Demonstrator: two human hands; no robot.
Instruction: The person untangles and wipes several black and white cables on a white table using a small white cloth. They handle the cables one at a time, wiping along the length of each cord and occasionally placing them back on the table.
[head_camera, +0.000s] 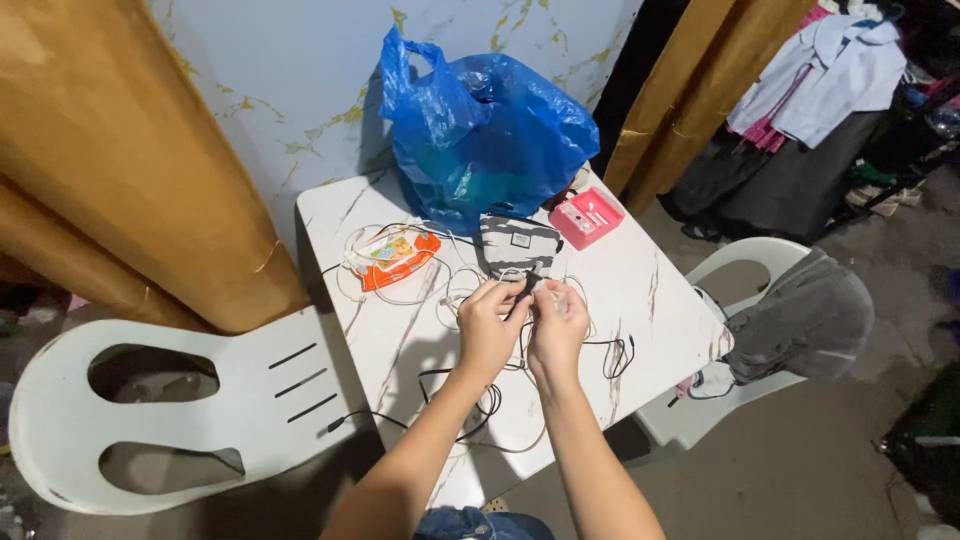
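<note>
Left hand (488, 325), right hand (556, 322) together, fingers pinched.

The desk (640, 290) has a smooth, glossy marble-look top; the blue bag (490, 130) is thin, shiny, crinkled plastic; the chairs (180, 400) are matt white moulded plastic; the cables (440, 290) look rubbery; the curtain (120, 160) is cloth.

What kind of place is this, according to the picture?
Probably a room in a home, not a workshop. Clothes hang in the corner, white plastic chairs stand around a small marble-patterned table, and curtains hang against the wall.
</note>
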